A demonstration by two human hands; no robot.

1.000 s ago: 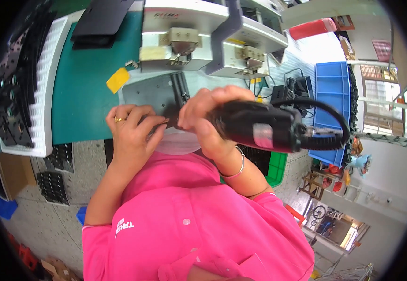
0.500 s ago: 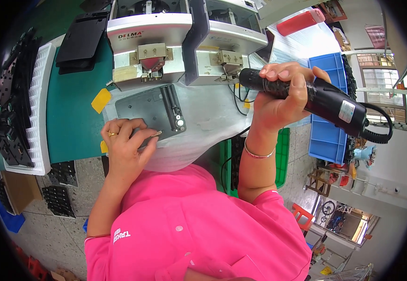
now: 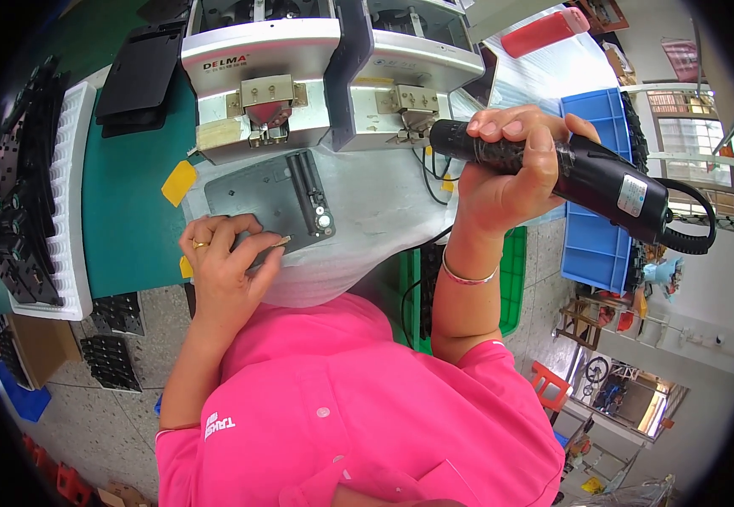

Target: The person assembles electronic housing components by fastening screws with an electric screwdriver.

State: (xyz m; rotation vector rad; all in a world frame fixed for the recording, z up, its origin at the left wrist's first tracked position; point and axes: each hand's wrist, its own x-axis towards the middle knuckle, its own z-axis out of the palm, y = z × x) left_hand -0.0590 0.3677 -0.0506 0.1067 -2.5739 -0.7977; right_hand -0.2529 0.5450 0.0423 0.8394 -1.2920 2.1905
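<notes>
My right hand (image 3: 515, 169) is wrapped round a black electric screwdriver (image 3: 619, 182) with a coiled cord at its rear. The tool lies nearly level, its front end at the face of the right-hand screw feeder (image 3: 422, 63); the bit itself cannot be made out. Over the near left corner of a dark grey plastic panel (image 3: 253, 190) rests my left hand (image 3: 227, 253), thumb and forefinger pinching a small metal piece (image 3: 282, 241) at the panel's near edge. A ribbed bar with round silver parts (image 3: 323, 215) runs along the panel's right side.
A second screw feeder (image 3: 261, 51) stands behind the panel. At left, a white foam tray (image 3: 71, 203) holds several black parts, near stacked black plates (image 3: 139, 76). Blue bins (image 3: 595, 245) and a red bottle (image 3: 544, 32) are at right; a green crate (image 3: 512, 279) sits below the table.
The view has shifted slightly, so the feeders appear a little further left. Both hands keep the same grip, and the screwdriver stays at the right-hand feeder.
</notes>
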